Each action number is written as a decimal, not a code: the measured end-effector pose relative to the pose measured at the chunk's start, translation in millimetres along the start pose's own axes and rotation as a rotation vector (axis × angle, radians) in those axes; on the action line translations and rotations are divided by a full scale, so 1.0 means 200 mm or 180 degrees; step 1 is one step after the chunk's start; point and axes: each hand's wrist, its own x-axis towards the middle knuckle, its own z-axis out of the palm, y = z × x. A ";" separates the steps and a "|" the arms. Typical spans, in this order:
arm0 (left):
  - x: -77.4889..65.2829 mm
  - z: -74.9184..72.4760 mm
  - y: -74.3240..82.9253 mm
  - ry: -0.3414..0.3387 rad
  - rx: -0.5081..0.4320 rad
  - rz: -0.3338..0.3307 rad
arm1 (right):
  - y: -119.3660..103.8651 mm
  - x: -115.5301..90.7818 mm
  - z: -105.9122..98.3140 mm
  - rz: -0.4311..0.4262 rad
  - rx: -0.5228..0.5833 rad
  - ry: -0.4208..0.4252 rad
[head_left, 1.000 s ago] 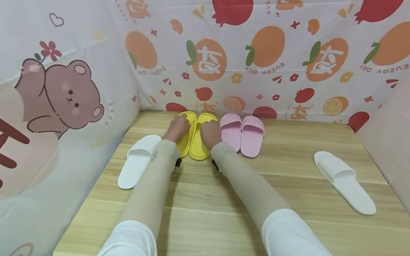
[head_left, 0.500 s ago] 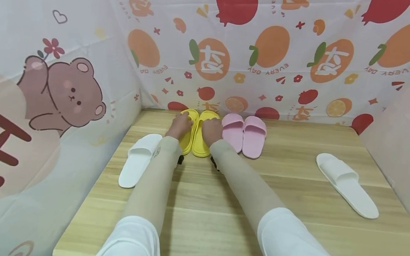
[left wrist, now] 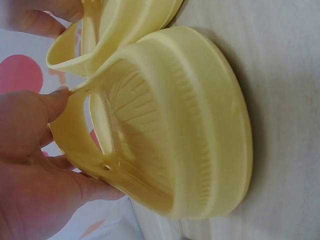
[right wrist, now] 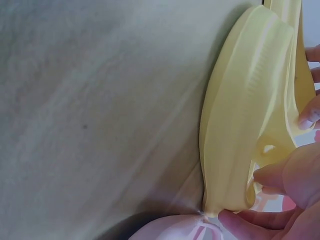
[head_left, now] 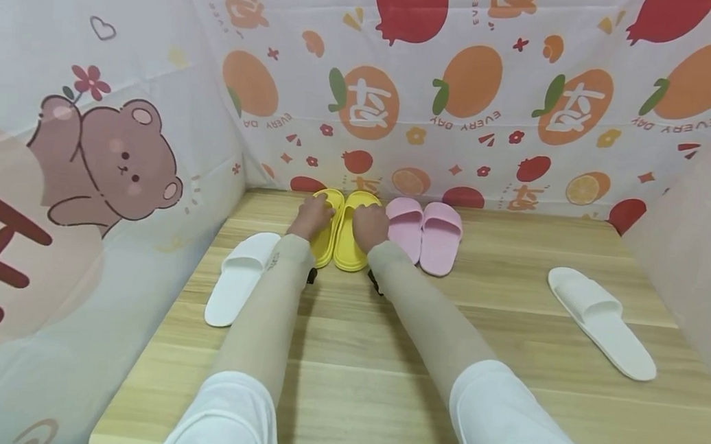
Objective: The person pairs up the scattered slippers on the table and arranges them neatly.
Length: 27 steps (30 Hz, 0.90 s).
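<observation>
A pair of yellow slippers stands side by side at the back of the wooden board, toes toward the fabric wall. My left hand (head_left: 312, 217) grips the strap of the left yellow slipper (left wrist: 215, 125), thumb on the strap's top edge and fingers along its outer side. On the right yellow slipper (right wrist: 232, 130), my right hand (head_left: 370, 226) holds the strap between thumb and fingers. Both soles rest on the board with the heels toward me. A pair of pink slippers (head_left: 440, 245) sits close to the right of the yellow pair, near my right hand.
One white slipper (head_left: 236, 286) lies at the left, beside my left forearm. Another white slipper (head_left: 602, 322) lies slanted at the far right. Printed fabric (head_left: 413, 102) rises behind the board (head_left: 368, 388), with further fabric walls at both sides.
Both hands have shifted the yellow slippers slightly back toward the wall, keeping their hold. The head view has moved a little. The pink and white slippers stay in place.
</observation>
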 end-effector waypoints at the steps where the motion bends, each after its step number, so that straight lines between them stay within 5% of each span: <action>1: 0.00 0.00 0.01 0.0002 0.0009 0.0010 | 0.01 0.00 0.00 0.0008 0.0026 0.0005; 11: 0.06 0.00 0.03 -0.0041 -0.0241 0.0138 | 0.08 0.01 -0.10 0.0186 0.0246 -0.0366; 17: 0.06 0.02 0.01 0.0210 -0.0384 0.0246 | 0.13 0.02 -0.15 0.0238 0.0590 -0.0498; 22: -0.03 -0.02 0.02 0.0382 -0.0166 0.0340 | 0.19 -0.01 -0.20 0.0199 0.0742 -0.0422; 27: -0.17 -0.10 -0.06 0.0377 0.0176 0.0426 | 0.31 -0.07 -0.22 0.0000 0.0966 -0.0195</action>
